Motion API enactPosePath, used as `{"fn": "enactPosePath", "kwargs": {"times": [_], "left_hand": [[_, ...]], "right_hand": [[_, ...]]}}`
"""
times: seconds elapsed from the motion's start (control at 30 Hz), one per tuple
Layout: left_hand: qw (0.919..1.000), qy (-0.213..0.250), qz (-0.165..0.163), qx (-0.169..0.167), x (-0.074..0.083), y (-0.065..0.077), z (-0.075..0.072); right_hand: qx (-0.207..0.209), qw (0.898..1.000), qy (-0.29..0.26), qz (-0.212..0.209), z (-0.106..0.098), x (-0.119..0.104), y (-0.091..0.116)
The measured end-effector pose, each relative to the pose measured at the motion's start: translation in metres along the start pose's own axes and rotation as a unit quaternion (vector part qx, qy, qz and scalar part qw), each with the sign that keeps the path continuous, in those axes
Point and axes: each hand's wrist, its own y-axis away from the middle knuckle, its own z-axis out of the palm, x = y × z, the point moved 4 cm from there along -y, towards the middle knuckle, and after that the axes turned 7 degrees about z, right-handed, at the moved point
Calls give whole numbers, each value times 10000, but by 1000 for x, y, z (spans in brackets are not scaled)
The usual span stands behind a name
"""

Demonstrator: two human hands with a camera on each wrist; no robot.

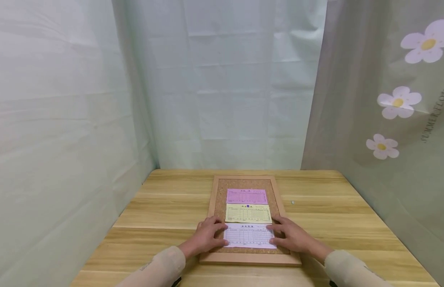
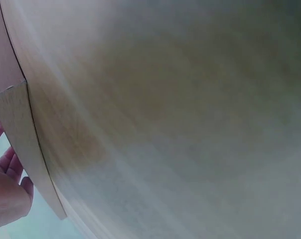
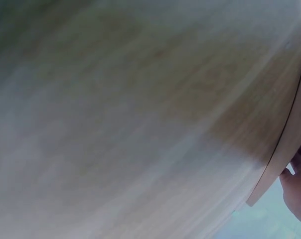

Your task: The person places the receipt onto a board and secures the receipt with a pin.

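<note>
A white printed form slip [image 1: 249, 236] lies on the lower part of a wood-framed cork board [image 1: 250, 250]. My left hand [image 1: 206, 236] rests at its left edge, thumb and forefinger spread apart along that side. At the right edge my right hand [image 1: 293, 235] touches it the same way, with thumb and forefinger apart. Just above lies a yellow slip [image 1: 248, 214] with a purple pushpin [image 1: 248, 206] at its top, and beyond it a pink slip [image 1: 246, 197]. Both wrist views show mostly table, with the hands partly hidden behind the board's frame [image 2: 21, 134].
The board lies flat on a wood-grain table [image 1: 164, 207]. A small pale-green object [image 1: 292, 202] sits on the table right of the board. Pale curtains [image 1: 229, 87] hang behind and at the left; a flower-patterned curtain [image 1: 351, 99] hangs at the right.
</note>
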Motion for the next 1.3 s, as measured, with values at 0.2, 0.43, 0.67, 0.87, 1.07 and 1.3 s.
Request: {"fn": "enactPosePath", "kwargs": {"times": [0.2,0.43,0.67,0.87,1.07,1.3], "left_hand": [[10000,-2,54,3,-1,0,2],[9995,-163,243,92,-4,1,4],[10000,9,58,17,0,0,-1],[10000,8,-44,-50,2,1,-2],[10000,36,-63,-62,3,2,-2],[10000,30,-71,-60,0,1,1]], "right_hand": [[31,10000,-14,7,-1,0,0],[280,9996,-41,-13,-1,0,1],[701,9973,-164,114,-10,1,1],[838,9950,-231,499,-16,5,-3],[981,9930,-328,572,-21,9,-3],[1230,9896,-413,620,-27,16,-3]]}}
